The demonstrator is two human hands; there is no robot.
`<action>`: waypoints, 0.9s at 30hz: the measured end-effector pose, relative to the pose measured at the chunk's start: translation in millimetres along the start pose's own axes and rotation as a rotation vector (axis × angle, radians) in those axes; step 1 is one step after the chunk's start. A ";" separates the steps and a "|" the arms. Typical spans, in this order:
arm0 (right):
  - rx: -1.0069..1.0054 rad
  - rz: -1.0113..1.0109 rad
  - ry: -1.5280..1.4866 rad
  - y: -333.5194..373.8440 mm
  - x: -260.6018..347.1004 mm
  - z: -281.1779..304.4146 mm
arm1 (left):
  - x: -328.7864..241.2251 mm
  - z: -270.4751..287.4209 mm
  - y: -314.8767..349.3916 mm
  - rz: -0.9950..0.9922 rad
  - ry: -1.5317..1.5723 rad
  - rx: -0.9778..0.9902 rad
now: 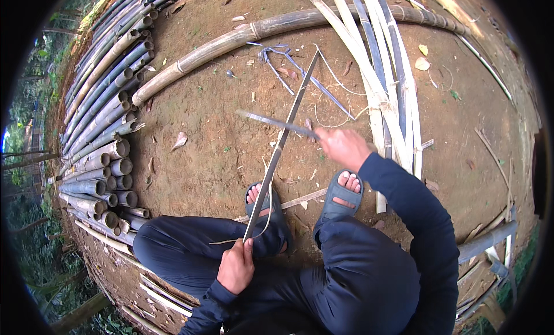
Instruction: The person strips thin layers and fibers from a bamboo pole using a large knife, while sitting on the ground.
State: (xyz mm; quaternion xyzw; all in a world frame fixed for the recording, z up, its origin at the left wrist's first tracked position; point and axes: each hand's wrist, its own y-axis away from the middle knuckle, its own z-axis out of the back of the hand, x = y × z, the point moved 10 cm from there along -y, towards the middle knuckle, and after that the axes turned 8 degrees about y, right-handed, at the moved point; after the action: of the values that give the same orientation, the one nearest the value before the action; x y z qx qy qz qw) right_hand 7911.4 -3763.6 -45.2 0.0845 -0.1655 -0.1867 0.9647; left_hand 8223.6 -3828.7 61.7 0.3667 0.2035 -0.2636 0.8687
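Observation:
My left hand [236,267] is closed round the near end of a long, thin bamboo strip [269,174], which slants up and away to the right over the ground. In my right hand [344,147] is the handle end of a knife [276,122], its blade pointing left and crossing the strip's upper half. The blade is slightly smeared by motion, and whether it touches the strip I cannot tell. A thin pale shaving [269,217] curls beside the strip near my left hand. Another pale sliver [332,72] bends away from the strip's far tip.
A thick bamboo pole [225,44] lies across the ground ahead. Split bamboo slats [398,98] rest over it at the right. Cut bamboo poles [104,156] are stacked at left. Blue-grey plastic twine [277,55] lies beyond the strip. My sandalled feet [340,196] are below the knife.

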 end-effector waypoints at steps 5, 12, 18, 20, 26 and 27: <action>-0.144 -0.061 0.035 -2.6 -30.0 -9.8 | 5.4 6.7 16.6 0.042 0.042 0.053; -0.067 -0.061 0.006 1.9 -36.9 -4.4 | 22.5 24.4 48.2 0.152 0.047 0.082; -0.142 0.240 -0.168 63.6 104.0 23.0 | 25.6 17.2 49.9 0.151 -0.031 0.071; -0.186 0.202 -0.144 61.4 98.7 24.0 | 24.5 13.9 51.2 0.180 -0.035 0.080; -0.054 -0.185 -0.065 13.5 -16.0 -5.8 | 19.3 6.5 56.3 0.193 -0.119 0.073; -0.016 -0.155 -0.085 14.5 -10.0 -5.2 | 18.2 5.9 57.4 0.194 -0.119 0.069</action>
State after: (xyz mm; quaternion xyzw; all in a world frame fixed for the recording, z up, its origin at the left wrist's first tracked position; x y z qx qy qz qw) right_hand 7909.3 -3745.9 -49.6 0.0814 -0.1978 -0.2655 0.9401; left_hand 8273.6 -3804.8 86.0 0.3978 0.1060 -0.2065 0.8876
